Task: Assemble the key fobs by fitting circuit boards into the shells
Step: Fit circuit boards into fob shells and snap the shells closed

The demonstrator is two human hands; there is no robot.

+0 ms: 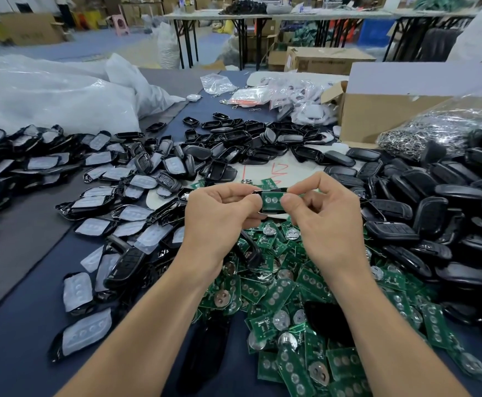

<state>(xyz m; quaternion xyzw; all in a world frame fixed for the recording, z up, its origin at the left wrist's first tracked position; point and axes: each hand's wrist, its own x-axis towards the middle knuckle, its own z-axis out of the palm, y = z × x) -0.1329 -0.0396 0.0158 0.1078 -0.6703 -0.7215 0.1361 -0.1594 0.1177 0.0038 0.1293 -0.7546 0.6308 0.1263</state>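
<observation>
— What's nearest us?

— A heap of green boards (291,296), lying under the person's wrists and forearms on the dark table (19,325). Many show round silver battery clips.

— And the hands themselves?

— Both are up above that heap and close together. The left hand (219,213) has its fingers curled round a black shell (271,190). The right hand (323,213) pinches a circuit board (272,200) between thumb and forefinger. The board lies against the shell, right between the two thumbs, with its three round contacts facing up. Whether it's fully seated I can't tell from here.

— What's either side of them?

— Left of the left hand is a spread of shell halves with white pads (113,213). Right of the right hand, closed black fobs (434,213) are piled high.

— Further out?

— Beyond the fingertips lie open black shells (234,138), scattered on the table. Past those, to the right, stands a cardboard box (377,116) beside a clear bag of metal rings (434,130). Far off to the left are big white plastic sacks (48,90), and folding tables (219,15) stand at the back of the room
</observation>
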